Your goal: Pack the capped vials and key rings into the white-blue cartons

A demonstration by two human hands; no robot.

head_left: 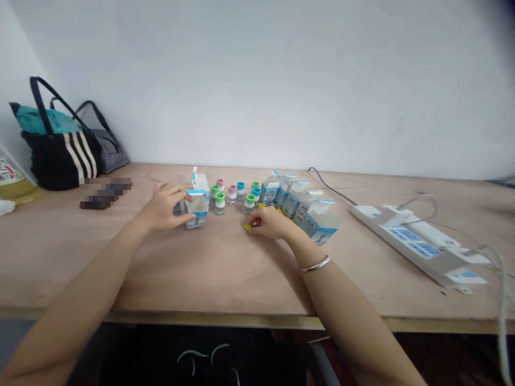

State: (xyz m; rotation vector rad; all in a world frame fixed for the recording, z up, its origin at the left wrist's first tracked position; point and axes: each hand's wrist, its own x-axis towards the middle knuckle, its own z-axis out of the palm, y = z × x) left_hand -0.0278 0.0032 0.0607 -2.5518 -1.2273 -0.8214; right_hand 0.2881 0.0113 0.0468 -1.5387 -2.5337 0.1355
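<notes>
The left hand (163,208) is curled around the left side of an open white-and-blue paperboard carton (196,215), its fingers closed against the card, while the carton stands near the middle of the pale plywood counter (209,271). That thin card looks light and fairly stiff along its folds, but its open walls would probably dent under a hard squeeze, so a low hold near a corner seems safest. The right hand (270,223) is closed in a tight pinch on a small yellow piece (247,227), which pokes out to the left of the fingers, just above the counter, and is too hidden to identify. It looks light and easy to drop, calling for a firm fingertip hold. Between and beyond the hands, small clear glass vials (219,205) with green, pink and teal caps stand upright in a loose cluster. They are likely smooth and breakable, so their plastic caps look like the surest place to grip. To the right, a slanting row of matching white-and-blue cartons (292,198) runs toward the near side of the counter. A white power strip (410,241) lies farther right, and a black striped tote bag (60,161) sits at the far left.
</notes>
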